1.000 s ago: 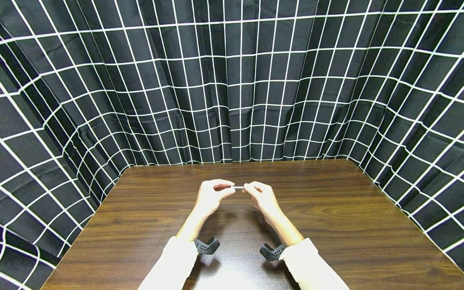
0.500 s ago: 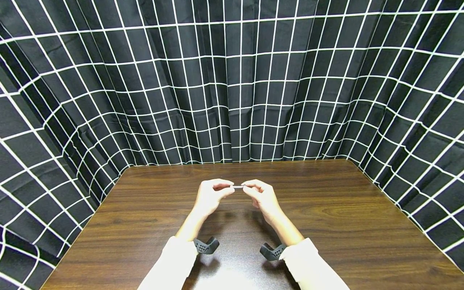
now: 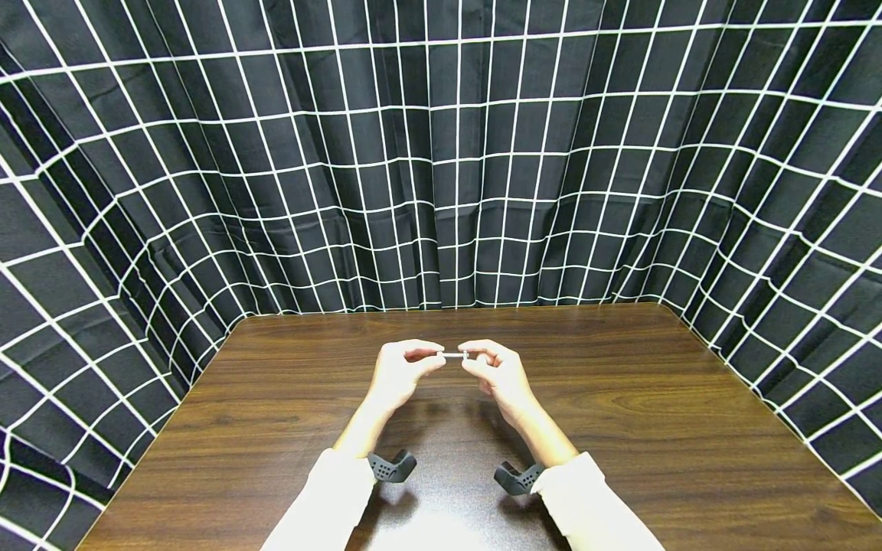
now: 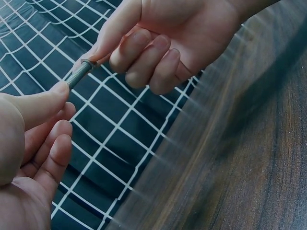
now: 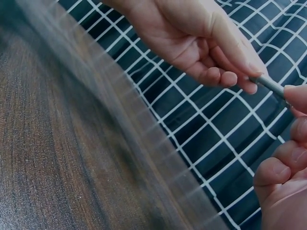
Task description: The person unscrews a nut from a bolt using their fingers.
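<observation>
A thin grey threaded bolt is held level above the table between the two hands. My left hand pinches the bolt's left end between thumb and fingertips, hiding that end. At the bolt's right end sits a small nut. Thumb and index finger of my right hand are about this nut, one on either side, and touch it. In the right wrist view the bolt's plain-looking shank runs between both hands, and the right fingertips hide the nut. The other right fingers are curled in.
A dark brown wooden table lies under both hands. Black curtains with a white grid stand behind it and at both sides. A dark grey band with a bracket is worn on each wrist; the left band hangs just above the tabletop.
The right thumb has slid down and back while the index finger stretched forward over the bolt's end, so the nut now shows between them. The left hand has stayed nearly still.
</observation>
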`<action>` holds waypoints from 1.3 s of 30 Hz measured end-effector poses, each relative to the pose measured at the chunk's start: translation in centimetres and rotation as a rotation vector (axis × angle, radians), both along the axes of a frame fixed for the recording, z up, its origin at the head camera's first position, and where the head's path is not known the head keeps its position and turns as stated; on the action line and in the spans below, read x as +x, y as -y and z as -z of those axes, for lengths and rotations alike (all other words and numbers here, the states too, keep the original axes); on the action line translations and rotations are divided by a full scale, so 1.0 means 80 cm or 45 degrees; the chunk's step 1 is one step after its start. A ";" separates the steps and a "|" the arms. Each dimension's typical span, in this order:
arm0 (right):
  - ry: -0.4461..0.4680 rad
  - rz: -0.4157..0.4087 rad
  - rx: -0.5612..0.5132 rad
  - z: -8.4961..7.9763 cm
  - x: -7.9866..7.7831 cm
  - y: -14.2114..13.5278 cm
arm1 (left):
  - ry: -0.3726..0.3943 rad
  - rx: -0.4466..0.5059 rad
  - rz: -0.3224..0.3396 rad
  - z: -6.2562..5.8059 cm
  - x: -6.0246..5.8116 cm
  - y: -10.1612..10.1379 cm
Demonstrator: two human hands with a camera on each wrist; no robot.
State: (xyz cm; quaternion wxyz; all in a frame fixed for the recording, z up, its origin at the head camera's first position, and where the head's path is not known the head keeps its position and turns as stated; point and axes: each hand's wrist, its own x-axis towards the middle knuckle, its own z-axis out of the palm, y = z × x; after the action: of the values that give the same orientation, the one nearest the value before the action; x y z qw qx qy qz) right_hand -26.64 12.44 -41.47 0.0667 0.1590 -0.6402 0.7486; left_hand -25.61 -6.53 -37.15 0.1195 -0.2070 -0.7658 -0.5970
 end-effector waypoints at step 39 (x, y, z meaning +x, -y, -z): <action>0.035 0.044 0.052 -0.013 0.009 0.002 | 0.040 0.058 -0.023 0.041 -0.035 0.000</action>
State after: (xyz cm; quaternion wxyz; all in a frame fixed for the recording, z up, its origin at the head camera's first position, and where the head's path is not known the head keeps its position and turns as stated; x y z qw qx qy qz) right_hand -25.96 12.30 -40.40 0.0675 0.1391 -0.6588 0.7363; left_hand -28.39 -6.52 -40.46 0.1175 -0.1880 -0.7557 -0.6163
